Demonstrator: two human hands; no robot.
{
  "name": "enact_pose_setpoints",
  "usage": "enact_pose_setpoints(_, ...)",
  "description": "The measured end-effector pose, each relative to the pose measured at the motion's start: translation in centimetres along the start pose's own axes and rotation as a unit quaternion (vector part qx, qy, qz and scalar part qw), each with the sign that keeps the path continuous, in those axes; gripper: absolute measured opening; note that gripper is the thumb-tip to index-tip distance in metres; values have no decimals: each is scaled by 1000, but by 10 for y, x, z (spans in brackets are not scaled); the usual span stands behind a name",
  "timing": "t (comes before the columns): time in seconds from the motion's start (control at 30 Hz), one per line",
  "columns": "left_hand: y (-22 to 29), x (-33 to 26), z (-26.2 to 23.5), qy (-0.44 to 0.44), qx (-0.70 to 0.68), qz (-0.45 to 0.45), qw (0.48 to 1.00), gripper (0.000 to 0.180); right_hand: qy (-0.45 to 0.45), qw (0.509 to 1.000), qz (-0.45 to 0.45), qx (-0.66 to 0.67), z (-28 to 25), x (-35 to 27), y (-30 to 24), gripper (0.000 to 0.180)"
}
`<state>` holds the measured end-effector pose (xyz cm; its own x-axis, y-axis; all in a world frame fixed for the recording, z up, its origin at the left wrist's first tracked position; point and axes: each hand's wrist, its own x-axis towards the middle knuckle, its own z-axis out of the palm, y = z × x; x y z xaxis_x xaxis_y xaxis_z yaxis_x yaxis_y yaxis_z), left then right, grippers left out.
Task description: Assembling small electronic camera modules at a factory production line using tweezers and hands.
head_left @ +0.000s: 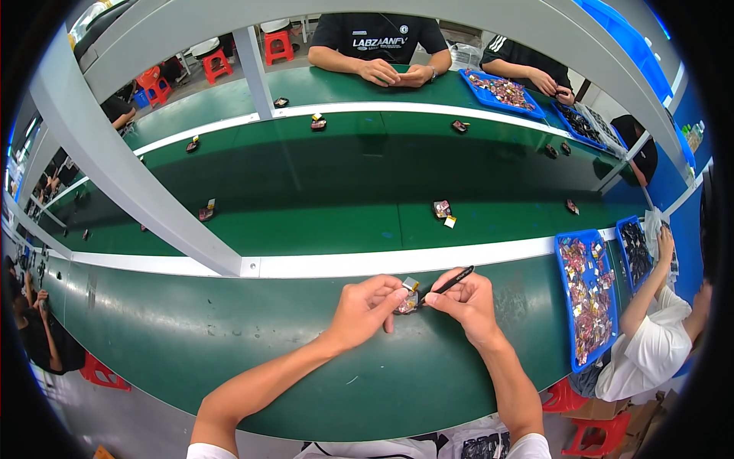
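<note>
Over the green bench (321,390), my left hand (361,312) pinches a small electronic assembly (407,304) between thumb and fingers. The piece has reddish parts, a dark edge and a white tab with yellow sticking up. A slim black pen-shaped tool (456,281) is gripped in my right hand (472,307), its upper end slanting up to the right. Its lower end is at the assembly's right side; whether the two touch I cannot tell. Similar assemblies, one (442,209) among them, lie spaced out on the green conveyor belt (329,229) beyond the bench.
A blue tray (569,306) of reddish parts stands at the right, beside a tray of black parts (634,249). A white metal rail (344,265) borders the belt, and a grey post (145,168) rises at left. Co-workers sit across and at right (650,344).
</note>
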<state>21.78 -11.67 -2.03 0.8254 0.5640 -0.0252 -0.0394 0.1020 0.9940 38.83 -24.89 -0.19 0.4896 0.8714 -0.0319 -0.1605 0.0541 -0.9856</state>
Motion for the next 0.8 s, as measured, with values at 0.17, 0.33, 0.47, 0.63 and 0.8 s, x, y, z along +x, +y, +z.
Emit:
enact_pose_setpoints(0.17, 0, 0, -4, -29, -36, -15, 999, 27, 1, 999, -48, 0, -1, -4, 11, 14)
enact_pose_setpoints(0.33, 0, 1, -7, -33, -53, -18, 998, 30, 34, 988, -140, -57, 9, -10, 15, 14)
enact_pose_setpoints(0.47, -1, 2, -9, -41, -64, -16, 997, 30, 72, 970, -194, -128, 14, -14, 15, 13)
enact_pose_setpoints(0.63, -1, 1, -8, -36, -70, -17, 997, 29, 78, 953, -236, -174, 15, -14, 14, 13)
enact_pose_setpoints(0.8, -1, 1, -7, -40, -96, -18, 994, 28, 80, 954, -227, -180, 16, -17, 16, 12)
